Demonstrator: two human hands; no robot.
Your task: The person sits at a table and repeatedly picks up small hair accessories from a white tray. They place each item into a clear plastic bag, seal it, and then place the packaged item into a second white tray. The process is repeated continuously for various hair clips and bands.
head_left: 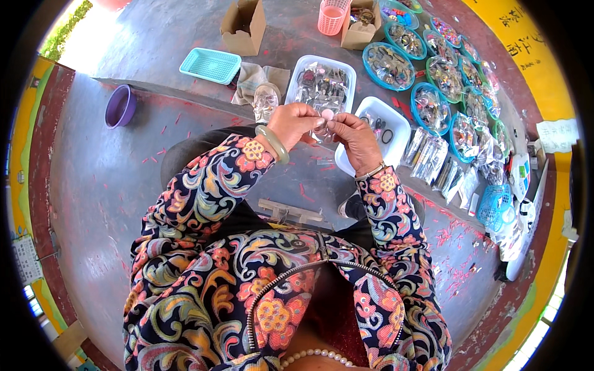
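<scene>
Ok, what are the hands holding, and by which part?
The left hand and right hand pinch what looks like a small clear packet by its opposite sides.

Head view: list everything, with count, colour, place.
small item: one, clear and pink, centre
trays: two, white, upper centre
round baskets: many, blue, green, upper right
plastic packets: many, mostly clear, right
cardboard boxes: two, brown, top
tall basket: one, pink, top
shallow basket: one, teal, upper left
basin: one, purple, left
cloth: one, beige, left of trays
scraps: many, red, floor
jacket: one, multicoloured, bottom
bangle: one, green, left wrist
left hand: one, bare, pinching item
right hand: one, bare, pinching item
</scene>
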